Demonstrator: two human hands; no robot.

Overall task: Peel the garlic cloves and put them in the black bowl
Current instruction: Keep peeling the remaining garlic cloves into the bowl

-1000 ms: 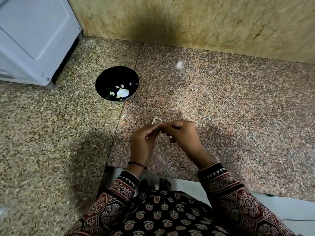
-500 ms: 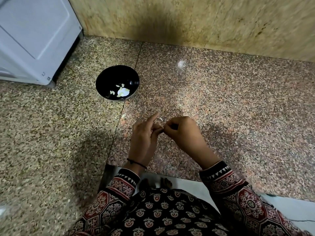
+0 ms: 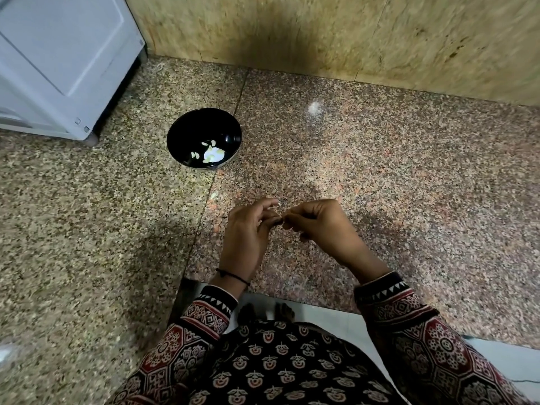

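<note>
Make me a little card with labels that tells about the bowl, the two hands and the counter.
Bowl: round black bowl, upright on the counter, ahead-left of the hands.
Inside bowl: a few pale garlic pieces.
Left hand: pinches something tiny, probably a garlic clove, mostly hidden.
Right hand: pinches the same thing, fingertips meeting the left's.
Surface: speckled brown granite counter.
Nearby: white appliance, far left.

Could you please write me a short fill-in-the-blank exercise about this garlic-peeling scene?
1. The pale garlic pieces lie inside the ___ bowl.
2. A thin black band circles the ___ wrist.
3. The left hand and right hand meet at their ___.
Missing words: black; left; fingertips.
</note>
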